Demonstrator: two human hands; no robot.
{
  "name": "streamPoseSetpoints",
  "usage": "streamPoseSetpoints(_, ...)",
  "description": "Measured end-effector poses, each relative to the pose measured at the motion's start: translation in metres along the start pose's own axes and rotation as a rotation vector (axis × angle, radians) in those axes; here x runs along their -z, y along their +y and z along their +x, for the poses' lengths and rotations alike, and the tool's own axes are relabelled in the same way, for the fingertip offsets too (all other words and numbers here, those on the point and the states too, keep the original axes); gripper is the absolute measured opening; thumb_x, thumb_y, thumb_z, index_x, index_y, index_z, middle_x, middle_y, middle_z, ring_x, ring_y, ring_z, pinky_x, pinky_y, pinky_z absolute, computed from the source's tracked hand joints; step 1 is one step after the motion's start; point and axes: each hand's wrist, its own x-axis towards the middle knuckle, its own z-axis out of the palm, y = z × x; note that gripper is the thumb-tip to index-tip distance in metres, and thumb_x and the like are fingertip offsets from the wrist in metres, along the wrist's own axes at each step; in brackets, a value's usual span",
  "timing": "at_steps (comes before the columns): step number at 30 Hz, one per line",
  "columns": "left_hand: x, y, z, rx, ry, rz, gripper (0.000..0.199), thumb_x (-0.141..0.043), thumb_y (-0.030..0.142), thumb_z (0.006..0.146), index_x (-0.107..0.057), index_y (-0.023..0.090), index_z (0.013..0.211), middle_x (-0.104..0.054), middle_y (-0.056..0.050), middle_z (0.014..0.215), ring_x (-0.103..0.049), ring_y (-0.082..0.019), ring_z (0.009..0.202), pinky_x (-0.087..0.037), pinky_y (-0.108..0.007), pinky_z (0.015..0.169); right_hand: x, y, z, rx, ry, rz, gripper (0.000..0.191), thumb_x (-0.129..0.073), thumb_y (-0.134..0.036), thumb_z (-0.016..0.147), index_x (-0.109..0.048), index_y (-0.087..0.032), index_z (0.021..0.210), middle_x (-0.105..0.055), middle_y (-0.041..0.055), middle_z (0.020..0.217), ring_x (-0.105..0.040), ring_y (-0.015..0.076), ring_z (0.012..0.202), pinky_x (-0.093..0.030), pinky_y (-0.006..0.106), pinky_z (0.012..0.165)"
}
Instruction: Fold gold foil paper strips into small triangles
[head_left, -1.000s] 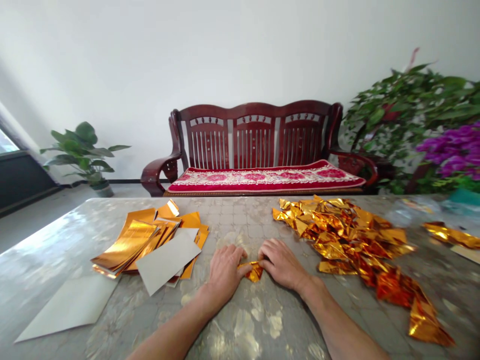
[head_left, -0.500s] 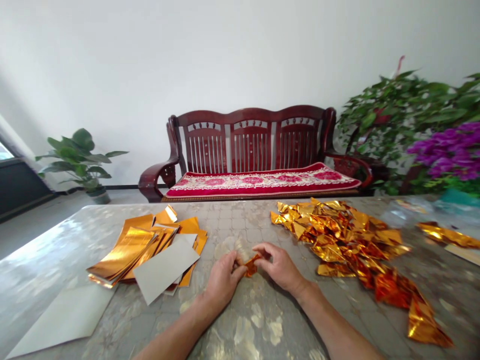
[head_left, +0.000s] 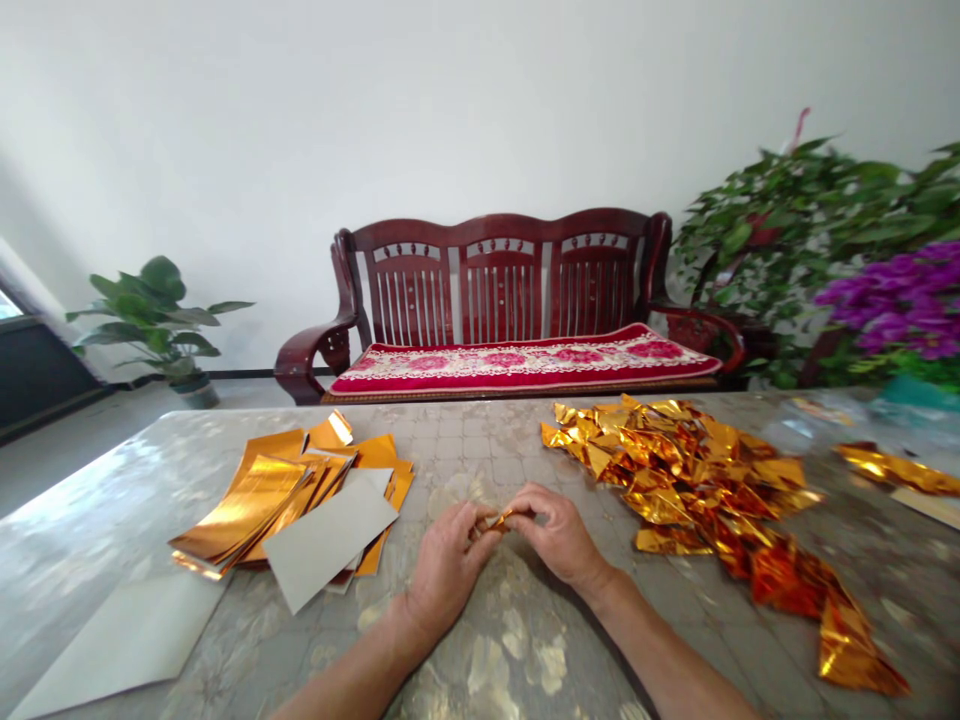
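Note:
Over the middle of the table, my left hand (head_left: 454, 555) pinches one end of a small piece of folded gold foil paper (head_left: 503, 519). The other end is between the thumb and fingers of my right hand (head_left: 559, 535). Most of the piece is hidden behind my fingertips. To the left lies a loose stack of gold foil paper sheets (head_left: 259, 500), with a sheet turned pale side up (head_left: 330, 540) across it. A heap of folded gold foil pieces (head_left: 675, 470) spreads to the right, trailing toward the near right.
A patterned table (head_left: 450, 650) lies under everything. Another pale sheet (head_left: 127, 640) is at the near left. Clear plastic wrapping (head_left: 814, 420) sits at the far right. Behind the table are a wooden bench (head_left: 502, 300), a potted plant (head_left: 161, 320) and purple flowers (head_left: 900, 300).
Both hands have come closer together around the foil piece, which shows less and sits slightly higher. The stack and the heap stay as they were.

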Motion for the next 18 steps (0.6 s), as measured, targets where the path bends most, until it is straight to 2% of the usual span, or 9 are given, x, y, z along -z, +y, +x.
streamPoseSetpoints(2, 0.0028, 0.003, 0.0005, -0.021, -0.03, 0.004, 0.023, -0.049, 0.031, 0.097, -0.07, 0.025, 0.099, -0.067, -0.001, 0.086, -0.06, -0.016, 0.084, -0.046, -0.026, 0.077, -0.001, -0.0006, -0.0002, 0.016, -0.006, 0.005, 0.012, -0.066, -0.022, 0.084, -0.071, -0.021, 0.074, -0.065, 0.0015, 0.073, -0.062, 0.0156, 0.072, -0.049, 0.027, 0.069)
streamPoseSetpoints(5, 0.0039, 0.0046, 0.0011, -0.03, -0.041, 0.001, 0.032, -0.043, 0.035, 0.1, -0.074, 0.025, 0.096, -0.066, -0.002, 0.083, -0.061, -0.016, 0.081, -0.047, -0.026, 0.075, -0.0016, -0.0015, -0.0003, 0.03, -0.01, -0.001, 0.014, -0.065, -0.024, 0.086, -0.071, -0.021, 0.074, -0.065, 0.0016, 0.073, -0.062, 0.0157, 0.072, -0.05, 0.027, 0.069)
streamPoseSetpoints(12, 0.0027, 0.0042, 0.001, -0.107, -0.002, 0.125, 0.031, -0.044, 0.033, 0.1, -0.073, 0.024, 0.097, -0.066, -0.002, 0.08, -0.061, -0.015, 0.078, -0.047, -0.025, 0.073, -0.0018, -0.0018, -0.0007, 0.029, -0.009, -0.009, 0.014, -0.064, -0.022, 0.086, -0.072, -0.022, 0.075, -0.066, 0.0019, 0.074, -0.063, 0.0157, 0.073, -0.05, 0.027, 0.07)
streamPoseSetpoints(18, 0.0047, 0.0025, 0.001, -0.204, 0.07, 0.268, 0.035, -0.041, 0.029, 0.101, -0.071, 0.022, 0.084, -0.063, -0.002, 0.073, -0.058, -0.014, 0.072, -0.043, -0.025, 0.069, -0.0037, -0.0038, -0.0005, 0.015, -0.008, 0.002, 0.012, -0.063, -0.022, 0.085, -0.072, -0.022, 0.078, -0.068, 0.0025, 0.077, -0.063, 0.0158, 0.074, -0.051, 0.027, 0.072)
